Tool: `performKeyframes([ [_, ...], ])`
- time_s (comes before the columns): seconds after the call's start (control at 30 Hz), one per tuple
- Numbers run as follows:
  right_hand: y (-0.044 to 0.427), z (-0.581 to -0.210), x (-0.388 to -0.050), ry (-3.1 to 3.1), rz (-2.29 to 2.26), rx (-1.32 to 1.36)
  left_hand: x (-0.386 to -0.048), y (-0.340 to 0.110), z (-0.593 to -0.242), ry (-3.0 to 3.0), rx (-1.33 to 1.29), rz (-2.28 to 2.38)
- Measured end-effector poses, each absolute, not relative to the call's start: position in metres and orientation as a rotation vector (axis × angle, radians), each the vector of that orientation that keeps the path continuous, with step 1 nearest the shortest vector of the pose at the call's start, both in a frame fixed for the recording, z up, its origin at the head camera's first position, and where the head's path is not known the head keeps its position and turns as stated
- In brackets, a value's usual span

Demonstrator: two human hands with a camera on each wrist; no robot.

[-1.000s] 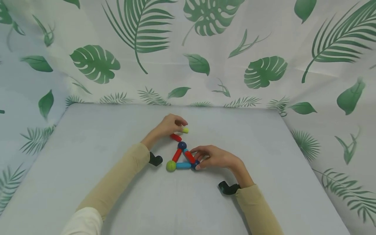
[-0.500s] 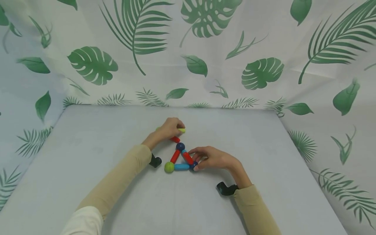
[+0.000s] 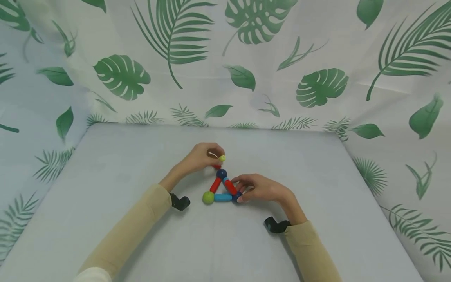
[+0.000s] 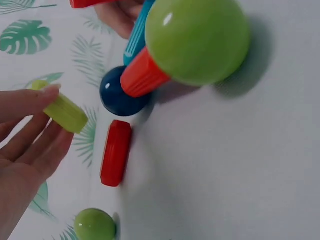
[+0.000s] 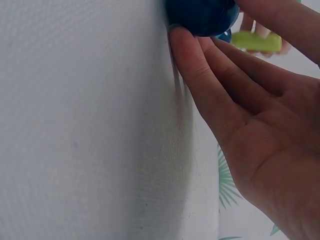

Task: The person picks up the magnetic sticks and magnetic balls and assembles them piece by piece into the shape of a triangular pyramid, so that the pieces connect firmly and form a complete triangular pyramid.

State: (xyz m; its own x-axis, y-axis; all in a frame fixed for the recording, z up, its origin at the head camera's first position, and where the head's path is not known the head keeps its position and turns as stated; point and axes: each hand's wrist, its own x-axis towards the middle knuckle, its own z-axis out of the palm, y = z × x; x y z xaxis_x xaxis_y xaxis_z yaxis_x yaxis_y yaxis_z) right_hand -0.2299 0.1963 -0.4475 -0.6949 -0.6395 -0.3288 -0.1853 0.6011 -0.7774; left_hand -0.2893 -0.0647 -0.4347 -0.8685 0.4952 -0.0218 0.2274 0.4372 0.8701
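In the head view my left hand [image 3: 204, 157] pinches a yellow-green magnetic rod [image 4: 66, 113] between thumb and fingers, above the table. Below it a loose red rod [image 4: 116, 154] lies beside the back dark blue ball [image 3: 221, 173]. That ball is one corner of a triangle, with a green ball [image 3: 208, 197] at front left, joined by a red rod [image 3: 215, 185] and a light blue rod [image 3: 223, 197]. My right hand [image 3: 262, 188] holds the right corner's dark blue ball [image 5: 202, 15]. Another red rod [image 3: 230, 187] partly covers a light blue rod on that side.
Beyond the loose red rod lies a second green ball [image 4: 94, 224], hidden in the head view. Black wrist cameras [image 3: 181, 202] stick out from both wrists near the white tabletop [image 3: 197, 243]. A leaf-patterned cloth [image 3: 267, 86] hangs behind the table.
My left hand has shifted slightly toward the back dark blue ball and turned the yellow-green rod, whose end now faces the head camera. My right hand stays at its corner.
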Motion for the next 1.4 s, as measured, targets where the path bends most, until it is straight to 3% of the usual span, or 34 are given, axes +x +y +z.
performKeyframes([
  [0.5,0.198,-0.446,-0.233,2.189,-1.049,-0.675,-0.259,-0.071,-0.445,2.210,0.733,1.539],
  [1.2,0.197,-0.447,-0.230,2.212,-1.048,-0.694,-0.253,-0.073,-0.449,2.237,0.870,1.468],
  [1.4,0.197,-0.448,-0.230,2.209,-1.042,-0.705,-0.257,-0.080,-0.447,2.380,0.805,1.359],
])
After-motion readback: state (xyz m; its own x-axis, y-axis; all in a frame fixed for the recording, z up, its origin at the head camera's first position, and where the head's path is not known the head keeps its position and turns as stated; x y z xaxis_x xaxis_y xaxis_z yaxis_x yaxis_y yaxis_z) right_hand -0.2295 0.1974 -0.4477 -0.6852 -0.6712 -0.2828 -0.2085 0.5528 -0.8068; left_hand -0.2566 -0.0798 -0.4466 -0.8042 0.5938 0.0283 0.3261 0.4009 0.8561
